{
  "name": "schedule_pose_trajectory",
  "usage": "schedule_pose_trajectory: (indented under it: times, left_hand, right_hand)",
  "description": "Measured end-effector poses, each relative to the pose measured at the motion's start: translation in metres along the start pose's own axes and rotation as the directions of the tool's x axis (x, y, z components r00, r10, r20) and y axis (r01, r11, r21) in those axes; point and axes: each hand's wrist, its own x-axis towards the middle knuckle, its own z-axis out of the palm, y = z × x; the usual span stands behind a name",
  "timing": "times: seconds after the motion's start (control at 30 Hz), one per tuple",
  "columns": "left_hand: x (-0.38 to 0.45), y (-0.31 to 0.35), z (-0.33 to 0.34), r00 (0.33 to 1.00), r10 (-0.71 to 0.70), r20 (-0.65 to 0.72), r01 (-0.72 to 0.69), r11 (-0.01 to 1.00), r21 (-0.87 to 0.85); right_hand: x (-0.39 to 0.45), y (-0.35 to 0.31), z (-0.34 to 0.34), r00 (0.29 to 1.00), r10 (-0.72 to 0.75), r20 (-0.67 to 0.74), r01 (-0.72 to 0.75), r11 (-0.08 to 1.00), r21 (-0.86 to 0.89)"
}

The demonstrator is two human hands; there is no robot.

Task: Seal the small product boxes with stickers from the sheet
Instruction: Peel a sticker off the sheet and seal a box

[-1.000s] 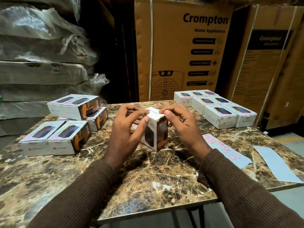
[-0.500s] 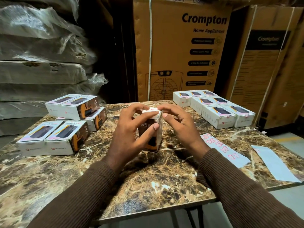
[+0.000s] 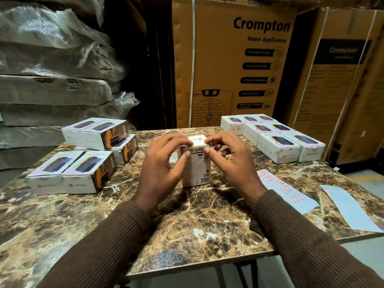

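A small white product box (image 3: 196,167) stands upright on end near the middle of a brown marble-patterned table (image 3: 187,221), its barcode face toward the camera; both hands grasp it at its top edge. The left hand (image 3: 164,165) curls round the box's left side, thumb on the front face and fingers over the top; the right hand (image 3: 230,161) pinches the top right corner, thumb against the front and fingertips on the lid; whether a sticker lies under the fingers cannot be told. Both arms wear brown ribbed sleeves (image 3: 307,235).

To the right of the hands, a sticker sheet (image 3: 284,190) with small red-outlined stickers lies flat on the table; beyond it, near the right edge, lies a pale backing sheet (image 3: 349,208) with a single sticker near its far end. On the left side of the table, orange-and-white boxes (image 3: 72,173) marked 65W lie in pairs, one pair stacked on another further back; at the far right corner a cluster of white boxes (image 3: 276,140) lies flat in rows, touching one another.

Behind the table stands a tall brown carton (image 3: 232,65) printed "Crompton Home Appliances", strapped with a white band; a second Crompton carton (image 3: 340,80) stands to its right. On the left, plastic-wrapped flat packages (image 3: 52,65) are piled high; a dark gap separates them from the cartons.
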Motion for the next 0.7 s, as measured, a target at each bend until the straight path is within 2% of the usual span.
schedule_pose_trajectory:
  times: [0.17,0.6,0.7]
  left_hand:
    - [0.0005,0.0004,-0.0015,0.999,-0.037,-0.021,0.037,0.999,0.004]
    - [0.0,0.0026,-0.0019,0.999,-0.045,-0.012,0.045,0.999,0.025]
    - [-0.0012,0.0078,-0.0029,0.999,-0.031,-0.024,0.032,0.999,0.032]
  right_hand:
    - [0.0,-0.0009,0.0001,0.998,-0.065,-0.009,0.064,0.997,-0.042]
    - [0.0003,-0.0028,-0.0005,0.998,-0.065,-0.01,0.065,0.997,-0.03]
    - [-0.0001,-0.0065,-0.0039,0.999,-0.03,-0.041,0.031,0.999,0.043]
